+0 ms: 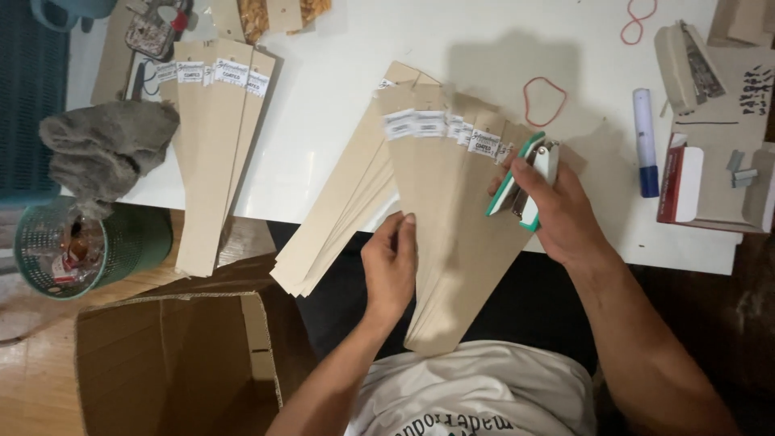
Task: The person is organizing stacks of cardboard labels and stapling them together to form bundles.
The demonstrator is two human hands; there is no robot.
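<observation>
Likely light, stiff-ish cardboard strips (452, 210) fanned off near table (323, 145) edge — left hand (391, 262) fingers pinching edges; right hand (557, 206) clamped on green-white stapler (525, 184) — best gripped mid-length.

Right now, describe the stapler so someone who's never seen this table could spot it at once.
Start at the white table and find the fan of long cardboard strips at its near edge. Over the fan's right side, the right hand grips the stapler: the only green and white thing among plain tan strips.
</observation>
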